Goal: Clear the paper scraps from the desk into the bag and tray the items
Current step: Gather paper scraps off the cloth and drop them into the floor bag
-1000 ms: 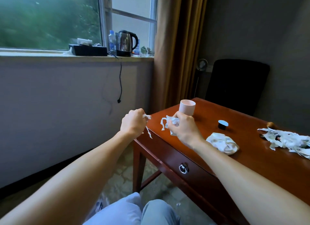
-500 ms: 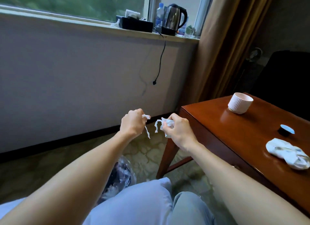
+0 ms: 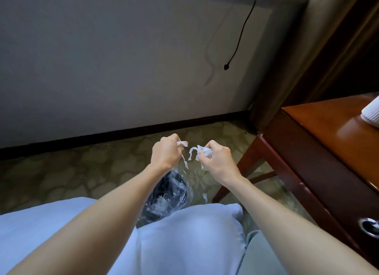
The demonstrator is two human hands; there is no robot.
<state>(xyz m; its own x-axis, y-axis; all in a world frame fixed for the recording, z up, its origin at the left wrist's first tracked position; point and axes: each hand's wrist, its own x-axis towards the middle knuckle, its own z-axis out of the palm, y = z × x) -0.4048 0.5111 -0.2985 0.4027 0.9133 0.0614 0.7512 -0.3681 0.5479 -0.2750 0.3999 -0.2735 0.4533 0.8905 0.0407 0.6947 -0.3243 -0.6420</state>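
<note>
Whereas both fists hung over the desk corner a second ago, they have now swung off it: the left hand [image 3: 164,152] stays clenched on a thin paper strip [image 3: 183,144], the right hand [image 3: 218,161] grips a crumpled wad of scraps [image 3: 205,151], and the clear bag [image 3: 171,192] lies on the floor [image 3: 82,172] at 6 o'clock below them. The desk [image 3: 320,135] has slid out to 3 o'clock, so the carry looks finished and only releasing both loads into the bag remains.
</note>
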